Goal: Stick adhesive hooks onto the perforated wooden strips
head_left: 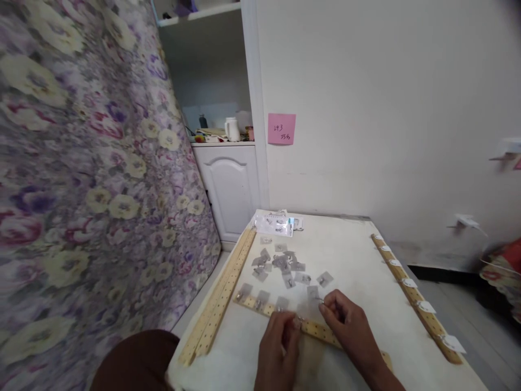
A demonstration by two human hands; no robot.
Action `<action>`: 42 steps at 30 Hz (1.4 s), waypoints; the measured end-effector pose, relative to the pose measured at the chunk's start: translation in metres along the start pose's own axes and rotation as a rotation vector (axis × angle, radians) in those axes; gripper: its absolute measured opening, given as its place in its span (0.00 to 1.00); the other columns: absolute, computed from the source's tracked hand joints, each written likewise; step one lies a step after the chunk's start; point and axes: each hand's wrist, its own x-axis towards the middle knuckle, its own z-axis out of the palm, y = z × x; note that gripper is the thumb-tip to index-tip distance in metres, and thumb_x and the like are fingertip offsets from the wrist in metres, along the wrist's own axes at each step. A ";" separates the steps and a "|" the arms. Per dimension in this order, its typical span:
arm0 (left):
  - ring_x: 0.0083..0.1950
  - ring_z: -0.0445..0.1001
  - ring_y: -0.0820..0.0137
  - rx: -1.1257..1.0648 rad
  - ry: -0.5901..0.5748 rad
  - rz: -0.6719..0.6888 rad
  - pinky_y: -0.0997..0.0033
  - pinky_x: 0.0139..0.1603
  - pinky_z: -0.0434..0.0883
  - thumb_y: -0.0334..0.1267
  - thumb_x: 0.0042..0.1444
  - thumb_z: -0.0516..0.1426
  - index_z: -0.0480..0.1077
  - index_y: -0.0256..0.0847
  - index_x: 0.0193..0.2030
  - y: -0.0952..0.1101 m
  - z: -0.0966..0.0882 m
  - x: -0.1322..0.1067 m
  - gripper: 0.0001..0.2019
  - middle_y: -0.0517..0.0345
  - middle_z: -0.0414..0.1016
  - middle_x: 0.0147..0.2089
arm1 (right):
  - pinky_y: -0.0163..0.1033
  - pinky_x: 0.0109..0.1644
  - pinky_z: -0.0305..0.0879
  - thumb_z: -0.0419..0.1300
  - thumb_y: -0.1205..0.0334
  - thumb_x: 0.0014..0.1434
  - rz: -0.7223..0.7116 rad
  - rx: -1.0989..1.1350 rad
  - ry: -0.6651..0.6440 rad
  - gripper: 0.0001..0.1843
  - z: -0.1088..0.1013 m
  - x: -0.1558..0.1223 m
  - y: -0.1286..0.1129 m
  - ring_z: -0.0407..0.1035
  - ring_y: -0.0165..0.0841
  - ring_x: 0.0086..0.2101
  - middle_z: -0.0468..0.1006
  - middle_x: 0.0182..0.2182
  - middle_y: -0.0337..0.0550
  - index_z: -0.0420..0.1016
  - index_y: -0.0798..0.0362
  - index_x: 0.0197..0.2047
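Observation:
A wooden strip with holes [315, 329] lies across the near part of the table, with small clear plastic squares [262, 297] bearing metal bits set along its left half. My left hand [279, 345] is closed in a pinch at the strip's middle, beside a small shiny metal bit; its fingertips hide what they hold. Just right of it, my right hand [348, 326] pinches a thin metal piece [319, 300], which appears attached to a clear plastic square [312, 294] above the strip. Beyond the hands lies a loose pile of similar clear squares [285, 262].
Two long wooden strips [222, 296] lie along the table's left edge. Another strip [407, 288], with white tags fixed along it, runs down the right edge. Flat printed packages [273, 224] lie at the back by the wall. A floral curtain [101, 179] hangs at left.

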 end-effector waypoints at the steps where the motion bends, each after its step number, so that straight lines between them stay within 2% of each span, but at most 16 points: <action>1: 0.36 0.70 0.68 -0.024 0.002 -0.038 0.71 0.39 0.69 0.42 0.58 0.54 0.68 0.42 0.46 0.005 -0.001 0.003 0.11 0.56 0.71 0.37 | 0.31 0.26 0.52 0.54 0.56 0.57 -0.009 -0.011 -0.025 0.10 0.000 -0.003 -0.003 0.54 0.27 0.22 0.57 0.18 0.30 0.62 0.51 0.27; 4: 0.35 0.70 0.70 -0.143 -0.046 -0.159 0.71 0.38 0.68 0.44 0.59 0.54 0.67 0.42 0.47 0.015 -0.003 0.012 0.13 0.59 0.70 0.35 | 0.31 0.27 0.52 0.54 0.59 0.56 -0.051 -0.091 -0.093 0.08 -0.001 -0.009 -0.009 0.56 0.27 0.22 0.59 0.18 0.30 0.62 0.51 0.27; 9: 0.24 0.64 0.75 -0.259 -0.132 -0.228 0.76 0.26 0.61 0.48 0.60 0.52 0.67 0.40 0.39 0.023 -0.004 0.014 0.13 0.66 0.65 0.23 | 0.32 0.29 0.54 0.54 0.64 0.54 -0.146 -0.224 -0.159 0.04 0.002 -0.016 -0.013 0.60 0.28 0.23 0.66 0.20 0.32 0.65 0.51 0.28; 12: 0.20 0.61 0.76 -0.248 -0.123 -0.254 0.76 0.23 0.59 0.49 0.60 0.51 0.66 0.39 0.35 0.022 -0.002 0.011 0.14 0.68 0.63 0.18 | 0.32 0.30 0.55 0.54 0.66 0.53 -0.199 -0.253 -0.146 0.03 0.004 -0.018 -0.016 0.62 0.28 0.24 0.68 0.22 0.33 0.66 0.51 0.29; 18: 0.18 0.64 0.77 -0.403 -0.158 -0.322 0.78 0.19 0.58 0.48 0.56 0.55 0.64 0.40 0.29 0.016 0.005 0.006 0.14 0.67 0.66 0.20 | 0.33 0.33 0.58 0.56 0.66 0.54 -0.257 -0.147 -0.085 0.04 0.009 -0.016 -0.016 0.63 0.28 0.28 0.69 0.28 0.36 0.69 0.51 0.28; 23: 0.16 0.66 0.76 -0.518 -0.175 -0.425 0.78 0.18 0.60 0.53 0.51 0.58 0.64 0.40 0.28 0.016 0.011 0.002 0.17 0.65 0.69 0.18 | 0.34 0.32 0.58 0.60 0.63 0.53 -0.219 -0.080 -0.059 0.03 0.012 -0.013 -0.012 0.62 0.29 0.27 0.68 0.27 0.37 0.71 0.52 0.29; 27: 0.18 0.70 0.74 -0.583 -0.144 -0.541 0.76 0.19 0.63 0.58 0.44 0.61 0.64 0.40 0.28 0.014 0.014 -0.001 0.22 0.63 0.72 0.21 | 0.34 0.32 0.59 0.56 0.57 0.57 -0.163 -0.013 -0.049 0.08 0.001 -0.010 -0.009 0.62 0.29 0.26 0.69 0.27 0.37 0.71 0.52 0.31; 31: 0.19 0.72 0.73 -0.630 -0.093 -0.608 0.76 0.20 0.65 0.59 0.39 0.63 0.64 0.40 0.28 0.013 0.014 0.000 0.24 0.62 0.73 0.22 | 0.33 0.27 0.58 0.54 0.53 0.59 -0.002 0.106 -0.215 0.12 -0.011 -0.008 0.002 0.63 0.27 0.23 0.69 0.22 0.35 0.69 0.53 0.31; 35: 0.21 0.73 0.73 -0.661 -0.033 -0.652 0.76 0.22 0.66 0.57 0.36 0.65 0.64 0.40 0.27 0.012 0.014 0.001 0.25 0.61 0.74 0.23 | 0.31 0.22 0.58 0.57 0.53 0.55 0.176 0.316 -0.406 0.12 -0.008 -0.008 0.013 0.68 0.28 0.21 0.72 0.23 0.34 0.66 0.53 0.35; 38: 0.22 0.74 0.73 -0.690 -0.025 -0.678 0.76 0.23 0.66 0.56 0.35 0.66 0.63 0.40 0.28 0.010 0.017 -0.001 0.25 0.60 0.75 0.24 | 0.30 0.21 0.59 0.62 0.53 0.49 0.224 0.396 -0.441 0.15 0.000 -0.009 0.016 0.70 0.29 0.20 0.70 0.20 0.31 0.65 0.53 0.36; 42: 0.20 0.73 0.74 -0.717 -0.065 -0.698 0.77 0.20 0.64 0.57 0.35 0.66 0.61 0.40 0.27 0.007 0.024 -0.006 0.25 0.62 0.74 0.23 | 0.30 0.21 0.58 0.59 0.52 0.52 0.177 0.413 -0.415 0.13 0.005 -0.008 0.016 0.65 0.25 0.17 0.69 0.18 0.30 0.66 0.53 0.34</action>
